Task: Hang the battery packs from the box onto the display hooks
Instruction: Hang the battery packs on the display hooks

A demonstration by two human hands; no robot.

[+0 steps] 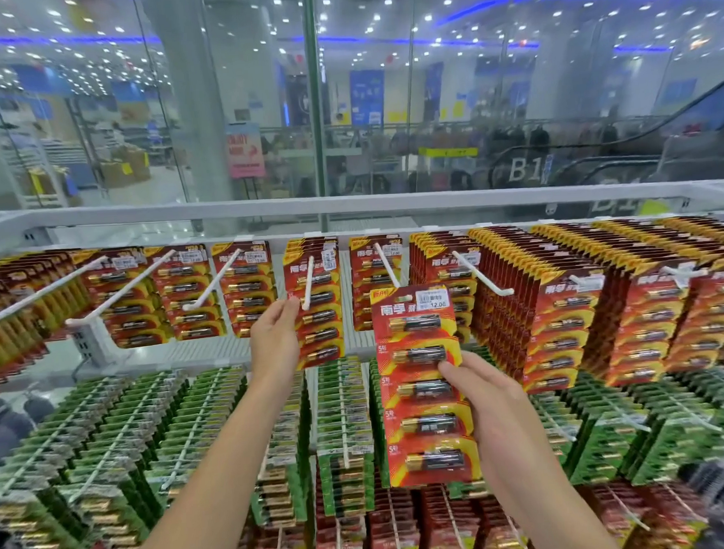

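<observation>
Red-and-yellow battery pack [423, 381], five cells stacked in one column, held upright before the display, top edge just beside the tip of a white hook [387, 264]. Gripped along its right edge by the right hand [493, 406], thumb across the front, fingers hidden behind the card. Left hand [274, 336] raised to a second hook [308, 284] further left, pinching the left edge of the hanging pack [318, 316] there, fingertips partly hidden by that card. Six hooks with bare length countable along the top row; those further right too blurred to count. Green packs [106, 442] in rows beneath, lower red packs [391, 533] cut off at the bottom edge.
</observation>
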